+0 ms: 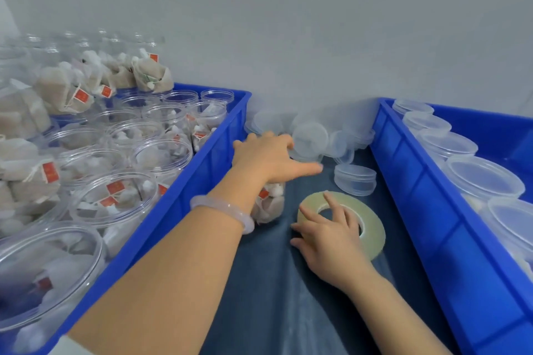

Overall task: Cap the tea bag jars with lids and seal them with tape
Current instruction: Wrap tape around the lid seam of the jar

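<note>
Lids point(310, 139) heaped ahead, blue bins point(202, 176) either side

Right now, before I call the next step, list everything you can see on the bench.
left bin: one, blue, left.
open jars: over ten, clear, tea bags inside, in left bin.
right bin: one, blue, right.
capped jars: at least five, clear, in right bin.
loose lids: several, translucent, on cloth by wall.
jar: one, clear, tea bags inside, under left hand.
tape roll: one, yellowish clear, flat on cloth.
cloth: one, dark blue, between bins.
bracelet: one, pale, left wrist.
left hand: over jar's top, grip unclear.
right hand: fingers resting on tape roll.
</note>
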Demonstrator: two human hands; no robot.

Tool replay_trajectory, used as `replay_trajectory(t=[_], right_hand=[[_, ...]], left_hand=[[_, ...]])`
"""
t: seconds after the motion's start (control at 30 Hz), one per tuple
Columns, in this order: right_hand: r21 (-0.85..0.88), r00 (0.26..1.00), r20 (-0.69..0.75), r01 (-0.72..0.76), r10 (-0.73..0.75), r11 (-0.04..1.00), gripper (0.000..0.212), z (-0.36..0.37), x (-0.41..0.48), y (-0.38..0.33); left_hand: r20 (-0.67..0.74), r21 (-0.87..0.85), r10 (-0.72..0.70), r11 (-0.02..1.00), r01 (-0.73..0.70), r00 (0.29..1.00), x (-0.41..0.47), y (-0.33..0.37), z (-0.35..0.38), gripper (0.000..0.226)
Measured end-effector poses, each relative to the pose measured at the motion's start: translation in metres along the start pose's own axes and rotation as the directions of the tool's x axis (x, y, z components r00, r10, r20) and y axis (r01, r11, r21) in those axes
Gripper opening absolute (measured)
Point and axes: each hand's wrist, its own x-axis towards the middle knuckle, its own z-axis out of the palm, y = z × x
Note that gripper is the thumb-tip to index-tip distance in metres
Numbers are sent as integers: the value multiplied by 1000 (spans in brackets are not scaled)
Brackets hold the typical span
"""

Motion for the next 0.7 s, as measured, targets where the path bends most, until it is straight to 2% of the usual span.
replay_trajectory(t=[0.03,0.07,0.1,0.13,0.17,0.2,0.27,0.3,0.37,0.4,0.43,0.5,0.53,0.63,0.7], right_hand=[[-8,1000,2,16,-16,1000,29,0,2,2],[-4,1000,18,18,-18,1000,34,0,4,5],[6,999,36,8,-8,1000,41,0,7,7],[18,999,44,-2,1,1000,50,-1,10,9],[40,999,30,-11,10,999,58,-3,14,10],[86,1000,-8,-16,17,996,63,-5,19,10],[219,996,-74,-40,57,975,71,-14,30,8],[269,993,-87,-52,78,962,71,-18,35,7],[390,985,-130,-54,113,919,57,-25,44,6],[517,979,-156,-34,133,855,45,-28,48,6],[667,974,-170,3,149,745,35,-32,52,5],[868,978,-160,74,136,492,34,-39,59,5],[907,983,-147,89,110,412,39,-40,63,6],[942,992,-121,102,40,319,65,-34,74,4],[951,992,-128,117,17,285,69,-24,79,0]], left_hand=[[-137,-242,-4,970,-29,991,-4,0,0,53],[-279,-531,-64,842,-98,958,-8,1,-1,41],[-404,-712,-179,678,-185,897,-11,-3,0,25],[-460,-790,-293,567,-235,838,-15,-7,0,13],[-465,-814,-360,533,-231,809,-18,-14,1,9],[-431,-834,-380,515,-200,819,-19,-21,4,11],[-315,-876,-344,463,-131,884,-19,-34,16,22],[-261,-894,-325,437,-100,909,-18,-37,23,26],[-226,-916,-328,392,-85,917,-17,-41,34,22],[-240,-921,-346,376,-100,907,-18,-40,39,20],[-260,-923,-364,367,-120,894,-17,-40,42,20],[-287,-926,-394,347,-148,873,-17,-38,46,21],[-293,-928,-402,338,-157,867,-17,-37,46,21],[-318,-921,-403,347,-178,858,-15,-37,48,23],[-314,-921,-389,345,-179,866,-15,-38,50,25]])
